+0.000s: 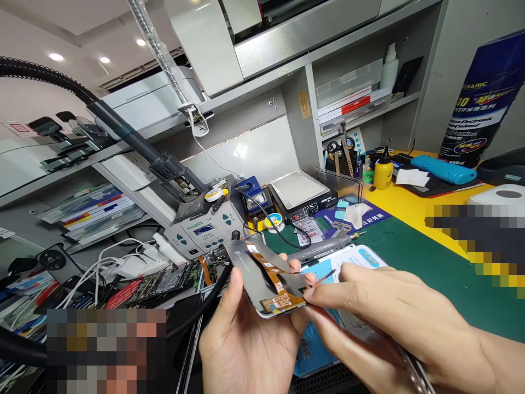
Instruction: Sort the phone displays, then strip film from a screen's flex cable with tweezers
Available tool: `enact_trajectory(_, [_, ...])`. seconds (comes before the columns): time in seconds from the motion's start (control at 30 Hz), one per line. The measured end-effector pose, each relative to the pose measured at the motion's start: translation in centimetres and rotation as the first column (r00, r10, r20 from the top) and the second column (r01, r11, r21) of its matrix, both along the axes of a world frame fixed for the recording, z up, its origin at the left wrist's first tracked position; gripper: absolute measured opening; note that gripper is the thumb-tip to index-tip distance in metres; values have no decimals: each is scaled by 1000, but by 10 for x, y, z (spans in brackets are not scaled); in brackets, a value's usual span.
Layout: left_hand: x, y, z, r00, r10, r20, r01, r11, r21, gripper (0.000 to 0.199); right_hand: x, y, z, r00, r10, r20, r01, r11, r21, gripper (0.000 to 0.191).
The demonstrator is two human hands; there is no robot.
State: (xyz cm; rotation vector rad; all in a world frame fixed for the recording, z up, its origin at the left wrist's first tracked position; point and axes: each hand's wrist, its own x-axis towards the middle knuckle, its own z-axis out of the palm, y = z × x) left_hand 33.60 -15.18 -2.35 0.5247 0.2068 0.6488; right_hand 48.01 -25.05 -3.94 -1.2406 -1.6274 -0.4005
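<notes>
My left hand (250,345) is closed around a phone screen (254,279), its grey back turned up and tilted toward me. An orange-brown flex cable (268,268) runs along that back to a strip at the lower edge. My right hand (381,312) is closed, with thumb and forefinger pressed together at the screen's lower right corner. A slim metal tool (412,369) shows beneath the right palm; its tip is hidden. A thin reddish sliver (326,278) sticks out beside the right fingertips, and I cannot tell what it is.
A green mat (414,257) covers the bench. Behind the screen lie a grey pen-shaped tool (322,249) and a heating plate (303,191). A soldering station (205,227) stands behind left, near circuit boards (164,282). A yellow bottle (383,172) and large spray can (479,104) stand right.
</notes>
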Motion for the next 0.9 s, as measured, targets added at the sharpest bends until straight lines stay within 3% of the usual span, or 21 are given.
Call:
enact_trajectory(0.3, [0,-1,-2,999,-23,31,22,1000,12,39,5,2,11,995,100,26,-99,995,-25,16])
enact_trajectory(0.63, [1,0,-1,998,51,-24,-51,999,-15,35,0,5,3,997,67,-31,-65,996,54,21])
enact_trajectory(0.8, [0,-1,-2,997,66,-43,-68,997,-30,35,-3,2,3,999,-30,-34,32,996,81,15])
enact_trajectory(0.9, [0,-1,-1,999,33,-14,-33,999,2,34,-1,1,5,999,33,1,-33,999,42,14])
